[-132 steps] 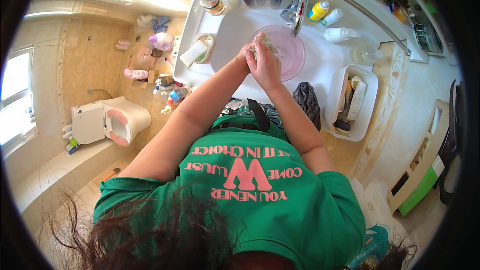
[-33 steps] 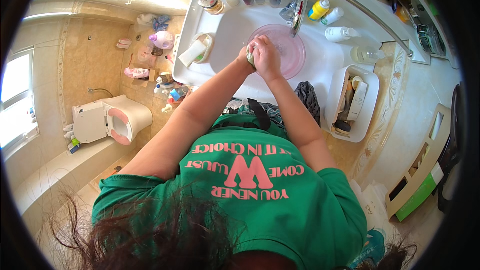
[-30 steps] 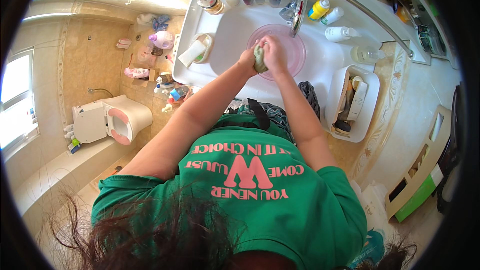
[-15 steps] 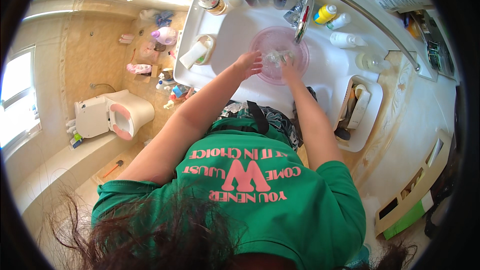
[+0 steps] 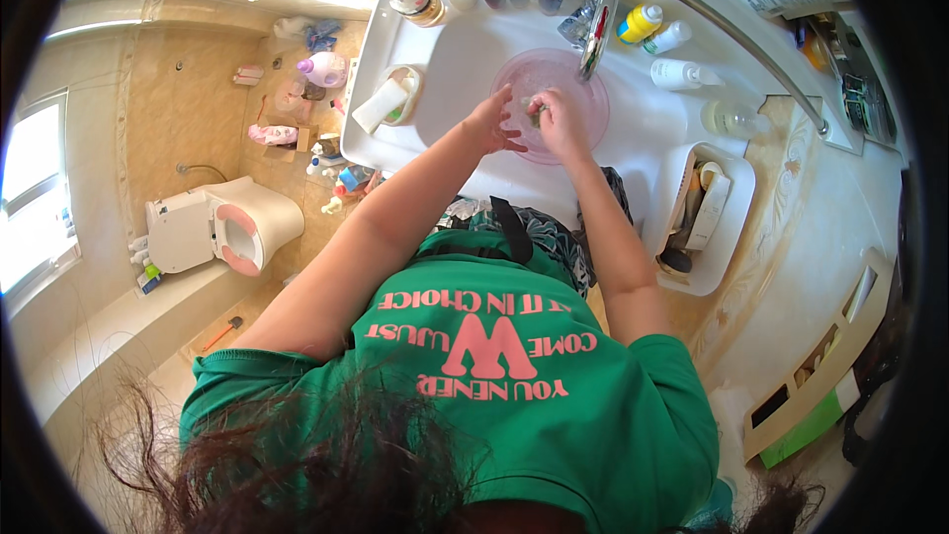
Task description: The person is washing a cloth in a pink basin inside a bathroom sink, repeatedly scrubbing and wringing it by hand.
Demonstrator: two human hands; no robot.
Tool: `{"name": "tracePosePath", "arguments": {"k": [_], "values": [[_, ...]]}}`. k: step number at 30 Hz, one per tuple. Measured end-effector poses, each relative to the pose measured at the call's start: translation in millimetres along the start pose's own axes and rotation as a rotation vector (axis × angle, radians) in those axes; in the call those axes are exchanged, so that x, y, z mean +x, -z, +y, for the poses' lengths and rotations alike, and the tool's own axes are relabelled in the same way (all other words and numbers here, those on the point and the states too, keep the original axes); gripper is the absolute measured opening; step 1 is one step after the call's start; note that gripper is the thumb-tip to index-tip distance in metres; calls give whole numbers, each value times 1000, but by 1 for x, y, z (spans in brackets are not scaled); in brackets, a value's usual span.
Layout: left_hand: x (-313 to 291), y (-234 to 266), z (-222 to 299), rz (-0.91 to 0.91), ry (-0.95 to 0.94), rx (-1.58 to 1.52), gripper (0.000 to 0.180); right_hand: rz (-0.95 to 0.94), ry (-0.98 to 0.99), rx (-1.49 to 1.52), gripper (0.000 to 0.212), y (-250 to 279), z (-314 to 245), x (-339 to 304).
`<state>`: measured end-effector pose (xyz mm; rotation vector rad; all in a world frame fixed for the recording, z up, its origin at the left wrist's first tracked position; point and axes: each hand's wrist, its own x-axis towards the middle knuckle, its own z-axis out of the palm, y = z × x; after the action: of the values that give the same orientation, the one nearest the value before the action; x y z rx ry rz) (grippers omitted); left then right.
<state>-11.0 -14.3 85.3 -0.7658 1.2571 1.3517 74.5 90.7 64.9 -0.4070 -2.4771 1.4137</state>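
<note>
Faucet (image 5: 599,30) over pink basin (image 5: 590,104), upper centre, yellow bottle (image 5: 641,25) nearby, left grip (image 5: 490,125) spread wide, right grip (image 5: 561,125) clutching a green item (image 5: 537,117) we barely see

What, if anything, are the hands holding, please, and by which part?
The right hand grips a greenish item, mostly hidden, its held part unclear; the left hand looks empty.

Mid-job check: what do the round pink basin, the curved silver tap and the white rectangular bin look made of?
Round pink basin: probably smooth plastic; its thin wall looks translucent.
Curved silver tap: likely chromed metal, given its bright, mirror-like highlights.
White rectangular bin: seemingly plastic, from its even colour and rounded corners; satin or glossy, I can't tell.
</note>
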Motion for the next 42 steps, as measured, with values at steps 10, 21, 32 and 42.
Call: {"name": "tracePosePath", "arguments": {"k": [10,21,32,42], "values": [[32,25,22,-766,-55,-12,49,84,249,38,14,-15,-114,-19],[20,28,1,-800,-297,-39,31,256,174,-117,6,-28,-89,-3],[-7,5,-4,-219,-250,73,32,283,-78,0,9,-22,-16,15],[17,8,-8,-184,-255,390,31,26,-78,-433,22,-8,102,-14]]}}
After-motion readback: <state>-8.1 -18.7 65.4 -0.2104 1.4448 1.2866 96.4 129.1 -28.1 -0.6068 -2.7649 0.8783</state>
